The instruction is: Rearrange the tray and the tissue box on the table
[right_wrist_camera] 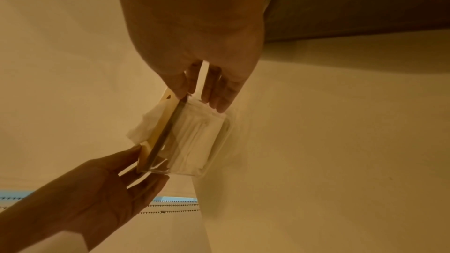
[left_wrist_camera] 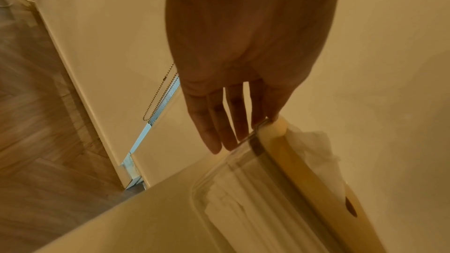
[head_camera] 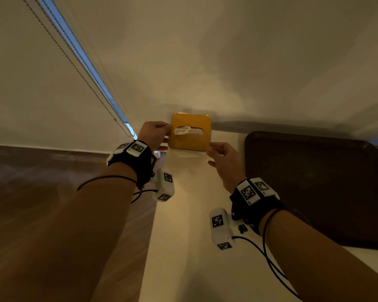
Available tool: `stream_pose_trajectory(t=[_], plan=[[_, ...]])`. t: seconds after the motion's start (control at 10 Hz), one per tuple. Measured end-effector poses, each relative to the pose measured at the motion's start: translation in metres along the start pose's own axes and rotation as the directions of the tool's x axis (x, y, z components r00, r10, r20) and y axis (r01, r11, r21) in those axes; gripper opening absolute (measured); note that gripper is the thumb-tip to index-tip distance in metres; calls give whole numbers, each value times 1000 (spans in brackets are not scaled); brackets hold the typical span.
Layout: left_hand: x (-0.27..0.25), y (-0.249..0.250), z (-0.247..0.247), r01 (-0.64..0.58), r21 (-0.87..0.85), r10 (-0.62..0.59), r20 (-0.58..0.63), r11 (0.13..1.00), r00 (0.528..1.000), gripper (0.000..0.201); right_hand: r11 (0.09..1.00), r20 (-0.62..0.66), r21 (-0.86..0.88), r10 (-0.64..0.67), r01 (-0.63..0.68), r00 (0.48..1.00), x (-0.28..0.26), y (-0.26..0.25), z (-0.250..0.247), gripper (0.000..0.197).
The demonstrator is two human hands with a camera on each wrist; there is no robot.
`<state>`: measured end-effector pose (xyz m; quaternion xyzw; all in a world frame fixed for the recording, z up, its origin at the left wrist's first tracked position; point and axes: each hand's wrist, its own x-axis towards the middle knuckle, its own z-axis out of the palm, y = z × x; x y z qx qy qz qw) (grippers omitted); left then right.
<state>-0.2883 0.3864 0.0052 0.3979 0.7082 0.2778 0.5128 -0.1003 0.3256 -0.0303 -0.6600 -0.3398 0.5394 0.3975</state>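
Head view: tissue box (head_camera: 190,132), clear walls with a yellow-orange lid, sits at the far edge of the pale desk (head_camera: 190,247), close against the wall (head_camera: 227,62). White tissue (head_camera: 187,130) pokes up through the lid slot. Left hand (head_camera: 154,134) pinches the box's left side, thumb on the lid edge, fingers down the clear wall. Right hand (head_camera: 224,163) grips the near right corner, thumb on the lid rim, fingers along the side. Dark brown tray (head_camera: 319,188) lies flat on the desk to the right of the box, apart from it. Left wrist view: bead chain (left_wrist_camera: 160,99) hangs beside the window blind; wood floor (left_wrist_camera: 36,113) below. Right wrist view: folded tissues show through the clear wall. Cannot tell whether the box is lifted or resting on the desk.
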Motion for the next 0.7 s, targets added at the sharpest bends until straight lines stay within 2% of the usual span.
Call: stream_pose_trajectory(t=[0.6,0.7], plan=[[3,0,-1,6,23,-6,-1,1000,1000,32,1000,21,14,21,-21,1000,2,-1,-1,22],[-2,-11,-9,47,-66,-53,-93,997,994,32,999,12,37,13,-13,1000,-3,1,-7,15]])
